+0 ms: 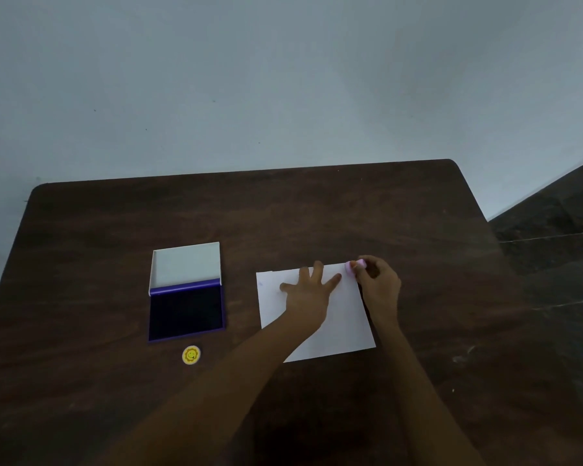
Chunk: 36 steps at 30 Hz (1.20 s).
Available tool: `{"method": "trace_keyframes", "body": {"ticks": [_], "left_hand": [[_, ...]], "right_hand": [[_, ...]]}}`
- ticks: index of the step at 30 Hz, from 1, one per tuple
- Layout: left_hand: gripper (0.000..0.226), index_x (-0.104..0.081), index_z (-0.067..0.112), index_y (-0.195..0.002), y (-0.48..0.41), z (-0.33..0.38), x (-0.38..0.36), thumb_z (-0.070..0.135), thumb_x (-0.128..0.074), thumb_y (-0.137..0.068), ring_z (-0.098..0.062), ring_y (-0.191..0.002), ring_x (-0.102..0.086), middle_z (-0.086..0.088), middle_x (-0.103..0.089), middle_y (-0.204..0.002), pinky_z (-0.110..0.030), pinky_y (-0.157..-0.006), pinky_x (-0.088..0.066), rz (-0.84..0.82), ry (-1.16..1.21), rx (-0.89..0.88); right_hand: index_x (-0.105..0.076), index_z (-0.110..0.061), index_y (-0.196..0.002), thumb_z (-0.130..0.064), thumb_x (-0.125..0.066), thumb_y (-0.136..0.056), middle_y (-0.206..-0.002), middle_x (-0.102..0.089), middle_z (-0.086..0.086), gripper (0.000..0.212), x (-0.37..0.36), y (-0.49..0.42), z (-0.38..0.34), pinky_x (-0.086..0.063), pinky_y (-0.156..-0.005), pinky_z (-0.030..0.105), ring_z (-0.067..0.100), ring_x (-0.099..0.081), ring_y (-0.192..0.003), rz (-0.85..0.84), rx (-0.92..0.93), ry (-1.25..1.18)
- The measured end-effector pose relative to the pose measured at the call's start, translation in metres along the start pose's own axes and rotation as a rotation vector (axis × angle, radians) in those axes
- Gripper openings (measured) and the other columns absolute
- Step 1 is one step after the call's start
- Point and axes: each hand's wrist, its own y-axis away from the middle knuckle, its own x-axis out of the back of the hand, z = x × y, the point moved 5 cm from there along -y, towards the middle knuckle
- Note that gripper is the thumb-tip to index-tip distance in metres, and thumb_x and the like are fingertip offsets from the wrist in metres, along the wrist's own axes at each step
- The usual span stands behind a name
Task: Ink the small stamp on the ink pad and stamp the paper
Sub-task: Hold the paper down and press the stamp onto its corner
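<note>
A white sheet of paper (342, 322) lies on the dark wooden table (283, 213), right of centre. My left hand (308, 287) lies flat on the paper with its fingers spread. My right hand (379, 280) pinches a small pink stamp (353, 267) at the paper's far right corner, tilted on its side; whether it touches the paper I cannot tell. The open ink pad (186, 311), dark blue in a purple case with a raised white lid, sits to the left of the paper.
A small round yellow cap with a smiley face (191, 355) lies just in front of the ink pad. A pale wall stands behind the table. The table's right edge drops to a dark floor (552, 223).
</note>
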Motion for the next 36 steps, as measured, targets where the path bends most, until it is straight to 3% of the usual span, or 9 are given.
{"method": "trace_keyframes", "body": {"ticks": [3, 8, 14, 19, 26, 28, 31, 32, 36], "left_hand": [[0.083, -0.005, 0.033, -0.144, 0.001, -0.002, -0.002, 0.026, -0.062, -0.085, -0.034, -0.141, -0.009, -0.009, 0.001, -0.156, -0.061, -0.107, -0.026, 0.011, -0.002, -0.008], [0.085, -0.005, 0.031, -0.144, 0.002, -0.004, -0.002, 0.025, -0.064, -0.084, -0.034, -0.141, -0.009, -0.009, 0.001, -0.156, -0.06, -0.107, -0.026, 0.0, -0.008, -0.009], [0.084, -0.005, 0.03, -0.144, 0.004, -0.004, -0.001, 0.024, -0.064, -0.084, -0.035, -0.141, -0.011, -0.01, 0.001, -0.156, -0.059, -0.107, -0.027, 0.018, -0.02, -0.014], [0.084, -0.005, 0.03, -0.144, 0.005, -0.004, 0.0, 0.021, -0.064, -0.084, -0.035, -0.141, -0.009, -0.01, 0.001, -0.156, -0.06, -0.107, -0.027, 0.012, -0.016, -0.017], [0.083, -0.005, 0.03, -0.144, 0.006, -0.004, 0.002, 0.023, -0.063, -0.085, -0.034, -0.141, -0.009, -0.01, 0.002, -0.156, -0.06, -0.107, -0.026, 0.013, -0.015, -0.02], [0.083, -0.005, 0.03, -0.144, 0.006, -0.004, 0.001, 0.024, -0.063, -0.085, -0.034, -0.141, -0.008, -0.01, 0.002, -0.156, -0.06, -0.107, -0.025, 0.007, -0.003, -0.021], [0.082, -0.005, 0.031, -0.144, 0.006, -0.004, 0.002, 0.024, -0.062, -0.086, -0.033, -0.142, -0.008, -0.009, 0.002, -0.156, -0.06, -0.108, -0.025, -0.003, 0.015, -0.02], [0.081, -0.006, 0.031, -0.144, 0.007, -0.004, 0.003, 0.024, -0.062, -0.086, -0.033, -0.142, -0.008, -0.009, 0.002, -0.156, -0.06, -0.108, -0.025, 0.001, 0.017, -0.02], [0.08, -0.007, 0.03, -0.144, 0.008, -0.004, 0.003, 0.026, -0.062, -0.086, -0.033, -0.142, -0.008, -0.008, 0.001, -0.156, -0.06, -0.108, -0.024, 0.007, 0.025, -0.026]], "right_hand": [[-0.06, -0.013, -0.104, -0.031, -0.064, -0.082, -0.109, -0.064, 0.01, 0.029, -0.003, -0.002, 0.0, -0.043, -0.085, 0.034, 0.017, -0.054, -0.09, -0.017, 0.001, 0.107], [-0.061, -0.014, -0.102, -0.032, -0.06, -0.084, -0.109, -0.065, 0.011, 0.026, -0.006, -0.002, -0.005, -0.039, -0.082, 0.031, 0.014, -0.053, -0.087, -0.011, 0.072, 0.259], [-0.062, -0.009, -0.1, -0.021, -0.062, -0.084, -0.109, -0.065, 0.013, 0.021, -0.015, 0.006, -0.018, -0.039, -0.081, 0.026, 0.024, -0.06, -0.096, -0.022, 0.261, 0.441], [-0.061, -0.002, -0.1, -0.011, -0.059, -0.085, -0.111, -0.061, 0.018, 0.018, -0.02, 0.008, -0.023, -0.038, -0.083, 0.024, 0.027, -0.059, -0.098, -0.044, 0.243, 0.44], [-0.06, -0.003, -0.107, -0.018, -0.056, -0.088, -0.118, -0.059, 0.017, 0.025, -0.025, 0.009, -0.029, -0.043, -0.084, 0.025, 0.025, -0.059, -0.099, -0.084, 0.277, 0.609], [-0.059, -0.002, -0.11, -0.018, -0.059, -0.086, -0.118, -0.059, 0.019, 0.029, -0.025, 0.004, -0.028, -0.045, -0.093, 0.035, 0.029, -0.059, -0.103, -0.114, 0.173, 0.607], [-0.057, -0.004, -0.109, -0.023, -0.066, -0.081, -0.116, -0.06, 0.017, 0.035, -0.02, -0.014, -0.02, -0.042, -0.097, 0.043, 0.028, -0.057, -0.101, -0.159, -0.288, 0.473], [-0.058, -0.003, -0.108, -0.023, -0.067, -0.08, -0.115, -0.06, 0.017, 0.036, -0.019, -0.018, -0.021, -0.041, -0.099, 0.044, 0.028, -0.056, -0.102, -0.189, -0.354, 0.476], [-0.064, -0.003, -0.098, -0.017, -0.071, -0.076, -0.111, -0.063, 0.018, 0.028, -0.018, -0.025, -0.023, -0.042, -0.099, 0.042, 0.024, -0.057, -0.094, -0.21, -0.292, 0.439]]}}
